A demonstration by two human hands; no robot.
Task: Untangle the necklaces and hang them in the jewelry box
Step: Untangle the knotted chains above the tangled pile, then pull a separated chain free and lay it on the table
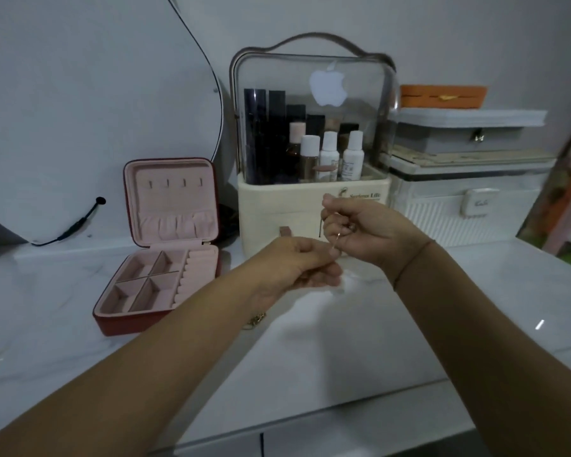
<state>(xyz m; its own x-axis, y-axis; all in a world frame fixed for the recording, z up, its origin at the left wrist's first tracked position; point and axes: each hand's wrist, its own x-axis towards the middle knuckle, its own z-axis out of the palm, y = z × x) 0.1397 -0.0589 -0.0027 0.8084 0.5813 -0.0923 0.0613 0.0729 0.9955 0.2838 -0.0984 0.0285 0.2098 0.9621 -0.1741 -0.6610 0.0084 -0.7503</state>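
Observation:
A red jewelry box with pink lining stands open at the left of the marble table; its raised lid shows a row of small hooks with nothing on them. My left hand and my right hand are raised in front of me, close together. A thin necklace chain runs between them, pinched by the fingers of both hands. A gold chain hangs below my left wrist, mostly hidden by the arm.
A clear-lidded cosmetics organiser with bottles stands right behind my hands. Stacked white, grey and orange cases sit at the back right. A mirror with a black cable leans at the back left.

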